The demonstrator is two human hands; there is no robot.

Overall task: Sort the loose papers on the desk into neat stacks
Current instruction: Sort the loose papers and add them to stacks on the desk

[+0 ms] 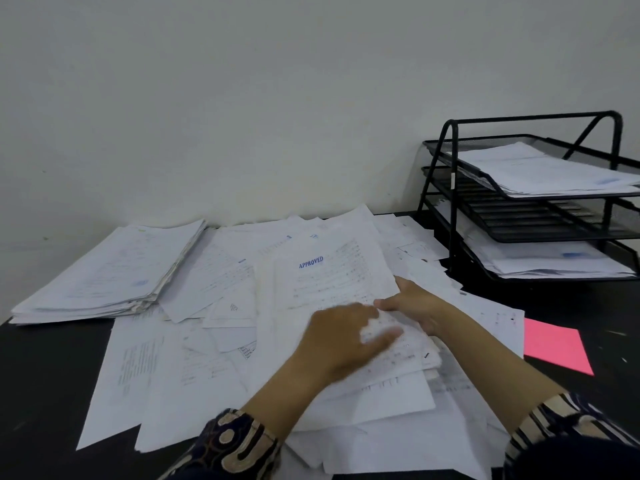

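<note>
Loose white printed papers [242, 327] are spread across the black bench [41, 375]. An "APPROVED"-stamped sheet [329, 268] is gripped by the right hand [415, 303]; the left hand [339, 341] is laid on the pile, blurred.

An office: printed papers [221, 341] cover a black table [45, 375], one stamped sheet [329, 271] reads "APPROVED", and a black mesh letter tray [519, 216] stands at the far right corner.
</note>
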